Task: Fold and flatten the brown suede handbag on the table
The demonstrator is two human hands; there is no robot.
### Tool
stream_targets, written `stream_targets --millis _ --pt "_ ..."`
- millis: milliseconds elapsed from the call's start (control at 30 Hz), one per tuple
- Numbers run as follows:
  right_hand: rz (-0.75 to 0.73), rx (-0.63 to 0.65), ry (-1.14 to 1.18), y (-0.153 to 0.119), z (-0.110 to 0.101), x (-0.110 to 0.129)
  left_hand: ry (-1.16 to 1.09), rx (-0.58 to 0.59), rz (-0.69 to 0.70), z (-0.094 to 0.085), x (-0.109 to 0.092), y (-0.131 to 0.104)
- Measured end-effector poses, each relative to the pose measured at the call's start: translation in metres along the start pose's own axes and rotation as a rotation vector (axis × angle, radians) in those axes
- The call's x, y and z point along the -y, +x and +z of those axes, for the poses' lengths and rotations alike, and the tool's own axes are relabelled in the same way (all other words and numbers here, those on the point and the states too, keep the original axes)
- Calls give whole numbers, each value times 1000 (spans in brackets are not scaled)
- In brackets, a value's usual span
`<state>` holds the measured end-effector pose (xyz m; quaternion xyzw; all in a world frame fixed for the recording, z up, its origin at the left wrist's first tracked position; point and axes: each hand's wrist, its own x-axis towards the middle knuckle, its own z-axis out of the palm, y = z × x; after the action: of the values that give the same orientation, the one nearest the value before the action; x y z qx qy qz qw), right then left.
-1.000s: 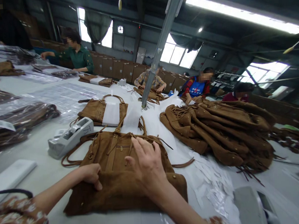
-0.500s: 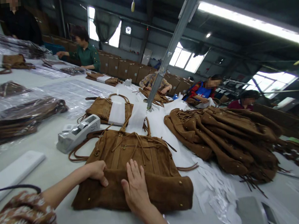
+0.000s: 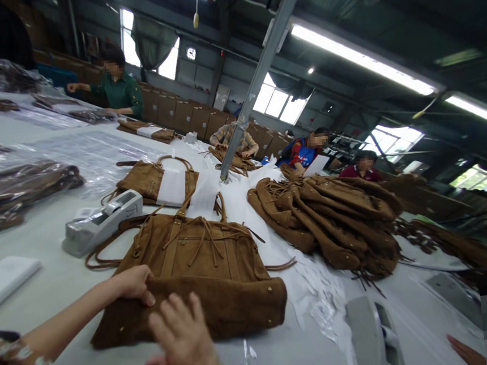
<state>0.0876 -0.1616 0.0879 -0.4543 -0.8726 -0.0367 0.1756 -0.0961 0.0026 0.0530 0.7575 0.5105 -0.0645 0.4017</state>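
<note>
A brown suede handbag (image 3: 207,259) lies before me on the white table, its bottom part bent up toward me and its handles pointing away. My left hand (image 3: 133,284) is closed on the bag's left side, with the thumb on the suede and the other fingertips partly hidden. My right hand (image 3: 184,338) is open, fingers spread, raised in front of the bag's lower edge with nothing in it. Behind the bag, a second brown handbag (image 3: 141,183) has a white paper band (image 3: 171,186) round it. A grey tape dispenser (image 3: 106,220) stands to the left.
A heap of brown bags (image 3: 318,215) lies at right, with crumpled white paper (image 3: 317,301) beside it. Another tape dispenser (image 3: 374,336) sits near right. Plastic-wrapped bags (image 3: 22,190) and a white slab (image 3: 7,280) are at left. A metal post (image 3: 252,91) rises mid-table. Several people work around.
My right hand has come off the bag's folded part and moved back toward me, fingers spreading. My left hand stays on the bag. The view has shifted, bringing another person in at lower right.
</note>
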Motion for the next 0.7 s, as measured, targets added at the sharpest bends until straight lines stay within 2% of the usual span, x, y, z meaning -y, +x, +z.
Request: stream_targets --millis 67,133,200,267,333,400,467,533,567,633,700 --pt "106 -101 -113 4 -28 -42 66 -44 3 -2 -10 -7" --pt "180 -193 -215 4 -38 -80 155 -115 17 -6 -23 -16" --pt "185 -220 -269 -2 -27 -109 246 -192 39 -8 -33 -28" --pt "213 -198 -281 -12 -2 -128 307 -235 53 -8 -35 -40" --pt "268 -162 -273 -22 23 -138 307 -273 90 -7 -26 -54" --pt "295 -138 -256 -28 37 -143 223 -352 148 -4 -6 -68" --pt "266 -129 -239 -29 41 -145 66 -500 158 2 17 -83" --pt "243 -127 -231 -27 39 -146 -131 -622 66 12 33 -95" --pt "237 -128 -229 -26 38 -146 -227 -647 13 17 38 -99" --pt "227 -129 -230 -24 37 -146 -374 -621 -49 29 39 -103" --pt "219 -128 -227 -25 39 -148 -433 -580 -29 38 36 -99"
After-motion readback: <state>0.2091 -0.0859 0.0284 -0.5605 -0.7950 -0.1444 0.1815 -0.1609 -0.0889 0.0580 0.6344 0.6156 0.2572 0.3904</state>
